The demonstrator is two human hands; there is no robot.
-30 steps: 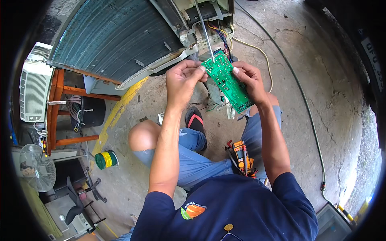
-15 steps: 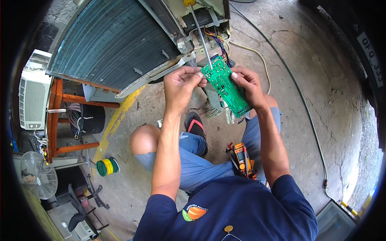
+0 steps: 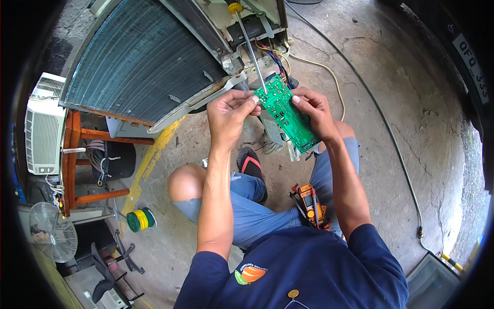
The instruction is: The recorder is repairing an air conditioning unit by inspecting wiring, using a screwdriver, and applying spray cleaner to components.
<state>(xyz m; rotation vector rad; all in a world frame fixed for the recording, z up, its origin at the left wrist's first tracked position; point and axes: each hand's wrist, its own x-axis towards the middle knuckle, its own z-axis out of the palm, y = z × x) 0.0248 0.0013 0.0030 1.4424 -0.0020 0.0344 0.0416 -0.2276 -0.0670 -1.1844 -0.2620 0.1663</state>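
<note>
Both hands hold a green circuit board point(image 3: 289, 117), tilted, its soldered side facing up. My left hand point(image 3: 226, 121) pinches the upper left corner between thumb and fingers. My right hand point(image 3: 315, 114) grips the right edge, thumb on top. A long screwdriver point(image 3: 250, 49) with a yellow and black handle slants down from the opened air conditioner; its tip overlaps the board's upper left corner, and I cannot tell whether they touch. Coloured wires point(image 3: 278, 54) run from the unit behind the board. A pale flat piece point(image 3: 272, 131) shows partly beneath it.
The air conditioner's finned coil point(image 3: 149, 62) fills the upper left. An orange multimeter point(image 3: 311, 203) lies by my lap. A green and yellow spool point(image 3: 140, 220), a fan point(image 3: 53, 233) and a wooden stand point(image 3: 72, 154) are at left. A long hose point(image 3: 378, 110) crosses the floor at right.
The whole view has shifted slightly, with the unit and screwdriver a little further left. The board has moved slightly left and down with both hands, its grip unchanged.
</note>
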